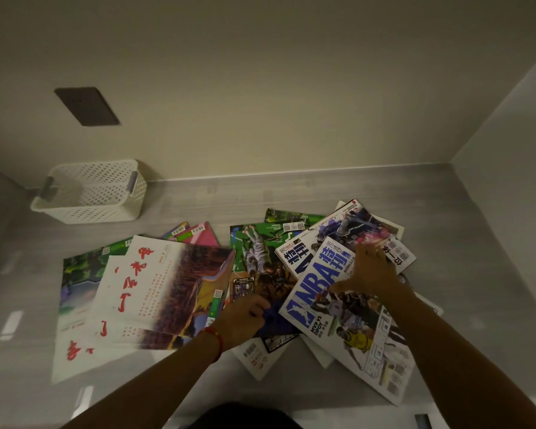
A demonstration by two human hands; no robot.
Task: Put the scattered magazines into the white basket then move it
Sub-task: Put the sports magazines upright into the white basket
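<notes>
Both hands on scattered magazines (198, 283): left hand (242, 317) curled, right hand (369, 270) splayed flat.

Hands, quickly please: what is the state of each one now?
Left hand: closed, fingers curled on the edge of a dark magazine.
Right hand: open, spread flat on the NBA magazine, gripping nothing.

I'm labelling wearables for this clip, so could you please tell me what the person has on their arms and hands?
Both forearms are bare, with no sleeves in view and no gloves. The left hand has a thin red string bracelet around its wrist. The right hand and its wrist carry nothing visible: no watch, band or ring shows.
</notes>
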